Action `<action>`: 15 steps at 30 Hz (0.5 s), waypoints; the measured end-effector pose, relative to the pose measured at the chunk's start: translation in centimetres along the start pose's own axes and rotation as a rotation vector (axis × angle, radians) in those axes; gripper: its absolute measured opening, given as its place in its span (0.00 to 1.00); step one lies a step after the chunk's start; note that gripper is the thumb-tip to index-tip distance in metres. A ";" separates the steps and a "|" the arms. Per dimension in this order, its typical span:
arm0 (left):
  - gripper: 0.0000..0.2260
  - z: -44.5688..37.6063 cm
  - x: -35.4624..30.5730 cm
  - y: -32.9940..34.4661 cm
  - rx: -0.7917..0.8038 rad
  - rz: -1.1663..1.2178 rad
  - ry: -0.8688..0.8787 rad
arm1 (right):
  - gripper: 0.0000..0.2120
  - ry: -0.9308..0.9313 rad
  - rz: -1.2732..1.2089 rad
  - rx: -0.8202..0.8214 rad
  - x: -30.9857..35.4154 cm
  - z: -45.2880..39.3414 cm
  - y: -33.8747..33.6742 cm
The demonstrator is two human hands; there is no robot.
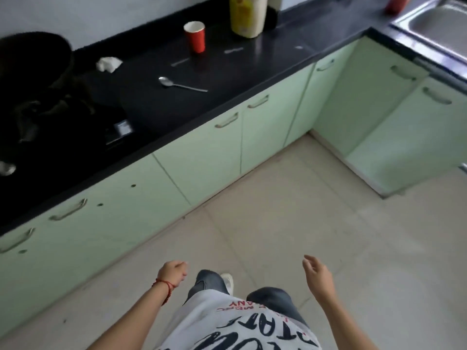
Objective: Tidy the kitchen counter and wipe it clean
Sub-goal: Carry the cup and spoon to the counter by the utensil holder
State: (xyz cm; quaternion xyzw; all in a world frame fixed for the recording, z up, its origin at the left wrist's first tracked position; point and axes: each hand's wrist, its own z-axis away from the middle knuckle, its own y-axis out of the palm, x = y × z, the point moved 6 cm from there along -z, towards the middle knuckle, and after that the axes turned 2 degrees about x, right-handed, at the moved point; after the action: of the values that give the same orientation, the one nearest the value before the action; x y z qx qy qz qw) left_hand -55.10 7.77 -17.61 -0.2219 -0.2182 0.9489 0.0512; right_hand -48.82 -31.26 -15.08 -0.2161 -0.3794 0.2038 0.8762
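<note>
The black counter [252, 69] runs across the upper part of the view. On it stand a red paper cup [195, 36] and a large yellow bottle [247, 15]. A metal spoon [180, 84] lies in front of the cup, and a crumpled white tissue [108, 63] lies to the left. Small scraps [233, 50] are scattered near the cup. My left hand [173, 272] hangs low over the floor with fingers curled and nothing in it. My right hand [317, 275] is beside it, fingers apart and empty. Both are far from the counter.
A black wok [38, 56] sits on the stove [63, 127] at the left. A steel sink [437, 24] is at the upper right, with a red object [395, 3] near it. Green cabinet doors [202, 152] line the counter below. Beige tiled floor [303, 210] lies ahead.
</note>
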 end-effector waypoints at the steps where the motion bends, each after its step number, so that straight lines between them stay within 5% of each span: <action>1: 0.14 -1.0 -2.0 0.3 0.031 -0.040 0.022 | 0.15 0.022 -0.026 -0.025 0.1 -0.4 -0.4; 7: 0.15 -5.8 -13.8 4.2 0.151 -0.208 0.149 | 0.15 0.152 -0.160 -0.124 -0.3 -3.9 -3.3; 15: 0.12 -8.4 -25.6 10.2 0.156 -0.109 0.172 | 0.15 0.194 -0.155 -0.095 1.4 -13.2 -10.1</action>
State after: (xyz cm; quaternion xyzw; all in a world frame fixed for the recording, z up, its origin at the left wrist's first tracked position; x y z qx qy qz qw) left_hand -28.44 -3.11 -18.62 -0.2855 -0.1504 0.9363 0.1383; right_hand -36.04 -41.78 -17.00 -0.2462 -0.3177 0.0956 0.9107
